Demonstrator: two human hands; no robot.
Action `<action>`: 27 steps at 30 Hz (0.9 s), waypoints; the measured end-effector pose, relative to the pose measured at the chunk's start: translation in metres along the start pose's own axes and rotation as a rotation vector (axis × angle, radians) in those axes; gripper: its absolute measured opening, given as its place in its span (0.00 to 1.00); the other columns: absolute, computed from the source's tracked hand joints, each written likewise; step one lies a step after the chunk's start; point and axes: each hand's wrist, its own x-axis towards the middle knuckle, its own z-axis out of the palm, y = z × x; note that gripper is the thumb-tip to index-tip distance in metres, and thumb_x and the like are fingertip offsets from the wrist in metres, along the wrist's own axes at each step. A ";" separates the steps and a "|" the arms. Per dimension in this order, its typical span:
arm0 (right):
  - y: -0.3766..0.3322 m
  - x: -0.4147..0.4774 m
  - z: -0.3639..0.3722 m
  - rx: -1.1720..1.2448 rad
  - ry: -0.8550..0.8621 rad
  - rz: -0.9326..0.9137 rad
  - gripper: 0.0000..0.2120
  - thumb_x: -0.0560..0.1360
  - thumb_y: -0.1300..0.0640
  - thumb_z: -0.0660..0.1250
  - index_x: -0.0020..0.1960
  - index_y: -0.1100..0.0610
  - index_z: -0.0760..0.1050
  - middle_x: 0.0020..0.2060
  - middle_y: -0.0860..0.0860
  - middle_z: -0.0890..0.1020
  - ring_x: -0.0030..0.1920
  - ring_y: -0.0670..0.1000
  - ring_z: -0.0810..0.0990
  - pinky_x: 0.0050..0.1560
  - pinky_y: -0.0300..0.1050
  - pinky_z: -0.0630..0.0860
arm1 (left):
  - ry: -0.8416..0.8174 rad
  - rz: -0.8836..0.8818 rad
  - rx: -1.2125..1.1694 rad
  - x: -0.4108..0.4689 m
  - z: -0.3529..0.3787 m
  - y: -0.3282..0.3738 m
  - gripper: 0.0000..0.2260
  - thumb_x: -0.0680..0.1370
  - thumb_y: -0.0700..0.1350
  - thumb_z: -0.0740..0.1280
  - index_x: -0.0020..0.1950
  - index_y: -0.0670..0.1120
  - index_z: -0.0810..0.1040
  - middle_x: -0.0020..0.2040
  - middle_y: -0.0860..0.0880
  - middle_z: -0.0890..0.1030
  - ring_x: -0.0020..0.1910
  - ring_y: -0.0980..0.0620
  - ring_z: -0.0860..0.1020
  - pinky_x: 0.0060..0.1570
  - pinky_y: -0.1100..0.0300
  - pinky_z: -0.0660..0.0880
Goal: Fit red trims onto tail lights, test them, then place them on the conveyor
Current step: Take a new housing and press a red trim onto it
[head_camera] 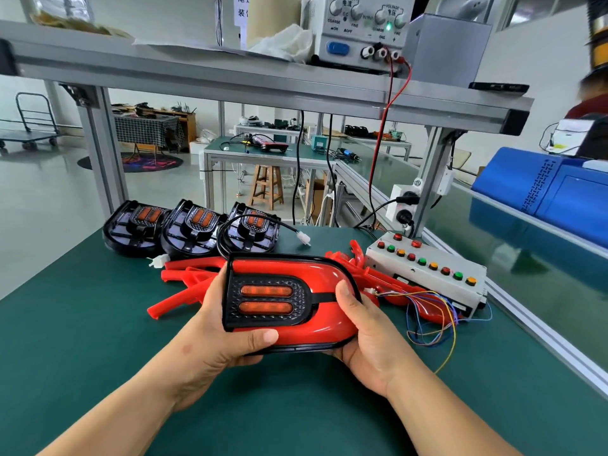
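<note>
Head view: left hand (215, 339) and right hand (370, 337) grip one red-trimmed tail light (296, 271); three bare tail lights (194, 233) behind.

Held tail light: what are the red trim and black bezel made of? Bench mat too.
On the tail light: red trim looks like glossy moulded plastic, from its sharp highlights. The black bezel looks like matte plastic, with a moulded honeycomb texture. The bench mat: green, dull, probably rubber or vinyl; can't tell which.

Partly hidden behind held tail light (266, 304): red trims pile (184, 274); power supply (362, 28) top cropped.
</note>
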 end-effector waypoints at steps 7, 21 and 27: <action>0.000 0.003 0.001 0.130 0.095 0.069 0.28 0.67 0.37 0.67 0.56 0.57 0.80 0.46 0.58 0.85 0.39 0.54 0.84 0.35 0.45 0.81 | 0.054 0.178 0.319 0.001 -0.008 -0.001 0.37 0.59 0.63 0.79 0.64 0.71 0.67 0.57 0.62 0.80 0.53 0.57 0.81 0.53 0.61 0.78; 0.000 0.011 -0.007 0.270 0.248 0.144 0.23 0.81 0.41 0.56 0.50 0.59 0.80 0.40 0.59 0.85 0.33 0.56 0.83 0.31 0.46 0.80 | 0.111 0.121 0.088 0.006 -0.001 -0.009 0.09 0.65 0.51 0.73 0.44 0.52 0.83 0.56 0.46 0.80 0.56 0.46 0.80 0.47 0.58 0.81; 0.001 0.011 -0.005 0.278 0.287 0.128 0.23 0.81 0.42 0.56 0.50 0.58 0.81 0.40 0.58 0.85 0.35 0.56 0.84 0.32 0.47 0.81 | 0.166 0.127 0.123 0.002 0.002 -0.003 0.11 0.64 0.55 0.72 0.43 0.55 0.83 0.48 0.51 0.82 0.53 0.49 0.80 0.49 0.56 0.82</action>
